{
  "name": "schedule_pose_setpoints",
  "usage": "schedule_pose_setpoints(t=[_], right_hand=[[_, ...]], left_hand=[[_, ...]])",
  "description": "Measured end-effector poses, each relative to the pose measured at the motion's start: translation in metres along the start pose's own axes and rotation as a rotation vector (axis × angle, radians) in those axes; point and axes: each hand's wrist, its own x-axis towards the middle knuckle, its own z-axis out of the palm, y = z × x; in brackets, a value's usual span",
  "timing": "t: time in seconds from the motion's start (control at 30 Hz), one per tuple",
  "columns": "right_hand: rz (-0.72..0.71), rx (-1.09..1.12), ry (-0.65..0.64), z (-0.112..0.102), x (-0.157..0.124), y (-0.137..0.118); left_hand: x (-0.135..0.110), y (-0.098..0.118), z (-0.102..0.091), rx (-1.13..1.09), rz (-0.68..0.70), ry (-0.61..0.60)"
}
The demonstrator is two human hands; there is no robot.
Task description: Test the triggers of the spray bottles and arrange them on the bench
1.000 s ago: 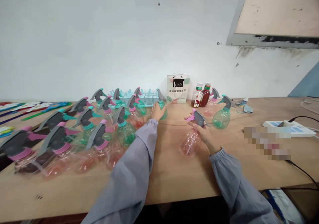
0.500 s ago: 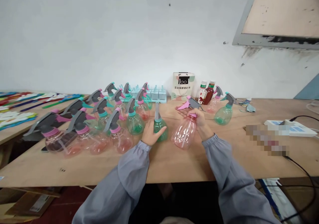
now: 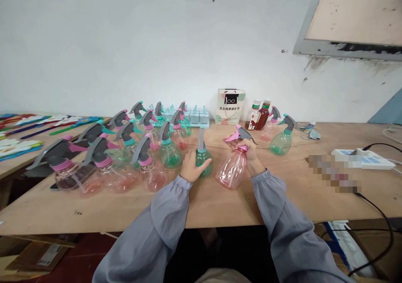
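My left hand (image 3: pixel 192 166) curves around the left side of a green spray bottle (image 3: pixel 206 168), its thumb across the front. That bottle stands upright on the table with its grey nozzle pointing away from me. My right hand (image 3: pixel 251 151) is closed on the neck of a clear pink spray bottle (image 3: pixel 230 170) with a pink collar and a grey-and-pink trigger head. This bottle tilts a little, trigger to the left; whether its base touches the table I cannot tell. Some fingers of my right hand are hidden behind the trigger head.
Several pink and green spray bottles (image 3: pixel 153 176) crowd the table's left side. Behind stand a light-blue mould set (image 3: pixel 199 118), a paper bag (image 3: pixel 230 111) and two drink bottles (image 3: pixel 262 117). At right are another green spray bottle (image 3: pixel 281 142), a power strip (image 3: pixel 370 160) and cables.
The green spray bottle and my left hand have shifted slightly right. My right hand keeps hold of the pink spray bottle, which has moved very little. The camera view has shifted slightly.
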Motion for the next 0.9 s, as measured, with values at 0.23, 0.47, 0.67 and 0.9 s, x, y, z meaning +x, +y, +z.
schedule_pose_setpoints(t=[0.23, 0.47, 0.67, 0.9], right_hand=[[0.006, -0.008, 0.007, -0.001, -0.002, 0.0], [-0.066, -0.079, 0.165, -0.007, -0.002, 0.006], [-0.035, -0.054, 0.088, -0.004, -0.003, 0.005], [-0.066, -0.047, 0.151, -0.009, 0.001, 0.008]], left_hand=[[-0.001, 0.002, -0.001, -0.005, -0.01, -0.007], [-0.001, 0.002, -0.001, 0.006, -0.018, -0.015], [-0.001, 0.002, -0.001, 0.013, -0.032, -0.021], [-0.001, 0.002, -0.001, 0.024, -0.038, -0.013]])
